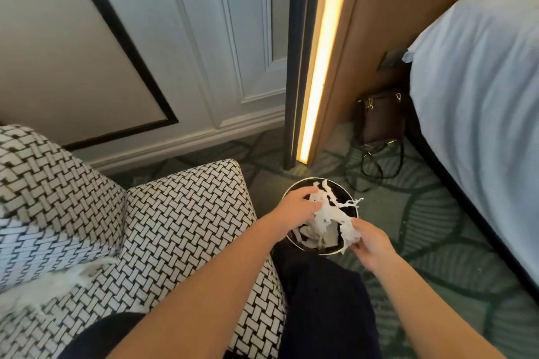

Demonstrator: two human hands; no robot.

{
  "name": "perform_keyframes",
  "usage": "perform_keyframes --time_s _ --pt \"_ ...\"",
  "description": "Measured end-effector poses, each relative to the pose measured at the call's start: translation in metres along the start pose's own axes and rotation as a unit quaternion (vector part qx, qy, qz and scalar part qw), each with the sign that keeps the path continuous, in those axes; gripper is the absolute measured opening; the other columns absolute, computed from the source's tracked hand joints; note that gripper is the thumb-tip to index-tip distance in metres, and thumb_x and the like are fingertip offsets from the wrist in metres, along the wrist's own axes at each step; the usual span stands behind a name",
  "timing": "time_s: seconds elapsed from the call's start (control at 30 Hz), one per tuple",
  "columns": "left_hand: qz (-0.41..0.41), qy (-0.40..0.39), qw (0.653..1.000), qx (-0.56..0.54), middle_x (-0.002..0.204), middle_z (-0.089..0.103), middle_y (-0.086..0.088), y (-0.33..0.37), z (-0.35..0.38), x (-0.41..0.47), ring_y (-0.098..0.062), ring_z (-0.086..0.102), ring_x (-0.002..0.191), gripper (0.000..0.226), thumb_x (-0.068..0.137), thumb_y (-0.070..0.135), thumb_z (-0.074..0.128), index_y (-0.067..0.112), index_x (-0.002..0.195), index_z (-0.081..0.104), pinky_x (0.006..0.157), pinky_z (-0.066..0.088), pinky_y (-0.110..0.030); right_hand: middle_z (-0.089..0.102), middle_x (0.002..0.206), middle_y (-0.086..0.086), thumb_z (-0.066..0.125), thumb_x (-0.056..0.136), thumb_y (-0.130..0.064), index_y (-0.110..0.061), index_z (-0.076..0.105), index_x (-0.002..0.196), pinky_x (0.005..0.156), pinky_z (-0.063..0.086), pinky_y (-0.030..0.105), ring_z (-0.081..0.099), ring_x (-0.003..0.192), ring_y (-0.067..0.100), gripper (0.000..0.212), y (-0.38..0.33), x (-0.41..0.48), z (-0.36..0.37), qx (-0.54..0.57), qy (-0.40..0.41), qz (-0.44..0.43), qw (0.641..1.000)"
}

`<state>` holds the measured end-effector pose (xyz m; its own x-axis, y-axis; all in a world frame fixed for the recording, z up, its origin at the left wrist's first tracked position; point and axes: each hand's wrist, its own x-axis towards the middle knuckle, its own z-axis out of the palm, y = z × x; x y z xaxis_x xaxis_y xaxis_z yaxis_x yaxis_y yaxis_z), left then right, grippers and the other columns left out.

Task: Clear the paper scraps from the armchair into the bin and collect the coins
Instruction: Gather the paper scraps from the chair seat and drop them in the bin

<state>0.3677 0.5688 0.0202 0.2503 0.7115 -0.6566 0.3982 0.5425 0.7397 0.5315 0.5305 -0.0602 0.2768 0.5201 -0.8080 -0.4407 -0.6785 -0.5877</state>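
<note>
A round black bin (351,207) stands on the carpet just right of the armchair (186,213), which has a black-and-white woven pattern. Both my hands are over the bin's mouth. My left hand (297,204) and my right hand (370,242) hold a bunch of white paper scraps (329,213) between them, with strips hanging over the rim. More shredded paper lies inside the bin. A blurred pile of white scraps (58,280) lies on the armchair seat at the left. No coins are visible.
A bed with a pale blue sheet (481,96) fills the right side. A dark handbag (380,116) with a loose strap stands on the green patterned carpet by a lit wooden panel (318,67). My dark-trousered leg (326,300) is beside the bin.
</note>
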Motion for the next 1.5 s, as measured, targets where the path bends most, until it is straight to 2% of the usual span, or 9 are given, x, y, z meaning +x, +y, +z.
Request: perform_keyframes --time_s 0.2,0.33,0.4,0.53,0.6,0.67,0.8,1.27,1.5 --pt "-0.02 -0.012 0.998 0.05 0.118 0.055 -0.004 -0.014 -0.003 0.003 -0.013 0.052 0.099 0.045 0.093 0.021 0.05 0.025 0.137 0.044 0.071 0.041 -0.016 0.061 0.093 0.011 0.05 0.092 -0.002 0.002 0.054 0.121 0.062 0.045 0.028 0.058 0.078 0.019 0.03 -0.002 0.004 0.005 0.002 0.008 0.011 1.0" --pt "-0.033 0.013 0.998 0.044 0.111 0.053 0.0 -0.021 -0.01 0.001 -0.013 0.051 0.101 0.037 0.094 0.017 0.048 0.023 0.13 0.052 0.078 0.041 -0.02 0.057 0.125 0.015 0.052 0.092 -0.007 -0.002 0.052 0.124 0.087 0.046 0.033 0.056 0.11 0.026 0.032 -0.009 0.007 0.014 0.052 -0.005 0.02 0.998" --pt "-0.036 0.022 0.998 0.043 0.115 0.055 -0.002 -0.023 -0.013 -0.003 -0.015 0.052 0.105 0.036 0.094 0.016 0.049 0.021 0.129 0.053 0.084 0.039 -0.022 0.055 0.126 0.016 0.048 0.097 -0.011 -0.003 0.05 0.124 0.095 0.042 0.036 0.053 0.112 0.026 0.029 -0.014 0.0 0.02 0.08 -0.045 0.032 0.995" --pt "-0.037 0.034 0.999 0.023 0.128 0.053 -0.005 -0.024 -0.018 -0.015 -0.016 0.053 0.109 0.037 0.094 0.017 0.05 0.018 0.131 0.051 0.073 0.041 -0.016 0.032 0.15 0.014 0.044 0.099 -0.025 -0.011 0.029 0.147 0.106 0.033 0.043 0.031 0.139 0.027 0.052 -0.018 -0.014 0.025 0.102 -0.128 0.033 0.986" --pt "-0.033 0.039 0.998 0.026 0.132 0.052 -0.004 -0.025 -0.02 -0.02 -0.017 0.053 0.113 0.039 0.094 0.019 0.051 0.018 0.133 0.051 0.083 0.04 -0.021 0.026 0.154 0.013 0.044 0.098 -0.027 -0.016 0.025 0.149 0.109 0.029 0.043 0.023 0.142 0.027 0.055 -0.019 -0.019 0.027 0.092 -0.146 0.025 0.985" --pt "-0.031 0.041 0.998 0.027 0.132 0.053 -0.005 -0.026 -0.022 -0.026 -0.017 0.053 0.113 0.04 0.093 0.019 0.051 0.018 0.133 0.051 0.084 0.04 -0.021 0.027 0.153 0.013 0.043 0.099 -0.03 -0.014 0.025 0.149 0.112 0.027 0.042 0.024 0.142 0.027 0.056 -0.02 -0.025 0.03 0.075 -0.154 0.018 0.985" --pt "-0.024 0.047 0.998 0.019 0.129 0.054 -0.004 -0.033 -0.029 -0.048 -0.013 0.053 0.101 0.037 0.094 0.02 0.051 0.017 0.131 0.052 0.063 0.038 -0.014 0.04 0.146 0.014 0.041 0.099 -0.03 -0.009 0.033 0.145 0.11 0.031 0.04 0.039 0.134 0.029 0.051 -0.022 -0.043 0.037 0.042 -0.156 -0.004 0.987" --pt "0.051 0.137 0.987 -0.067 0.123 0.057 0.005 -0.065 -0.096 -0.155 -0.01 0.058 0.102 0.028 0.091 0.025 0.055 0.028 0.119 0.057 0.1 0.041 -0.037 0.061 0.119 0.009 0.042 0.1 -0.018 -0.006 0.051 0.128 0.098 0.042 0.035 0.058 0.109 0.024 0.032 -0.001 -0.153 0.123 -0.088 -0.206 -0.079 0.971" --pt "0.08 0.252 0.954 -0.143 0.112 0.063 0.004 -0.12 -0.15 -0.209 -0.009 0.062 0.092 0.023 0.089 0.022 0.058 0.023 0.112 0.061 0.073 0.044 -0.02 0.067 0.106 0.005 0.041 0.1 -0.019 -0.012 0.06 0.112 0.088 0.049 0.032 0.064 0.099 0.019 0.023 0.06 -0.212 0.198 -0.185 -0.259 -0.096 0.943"
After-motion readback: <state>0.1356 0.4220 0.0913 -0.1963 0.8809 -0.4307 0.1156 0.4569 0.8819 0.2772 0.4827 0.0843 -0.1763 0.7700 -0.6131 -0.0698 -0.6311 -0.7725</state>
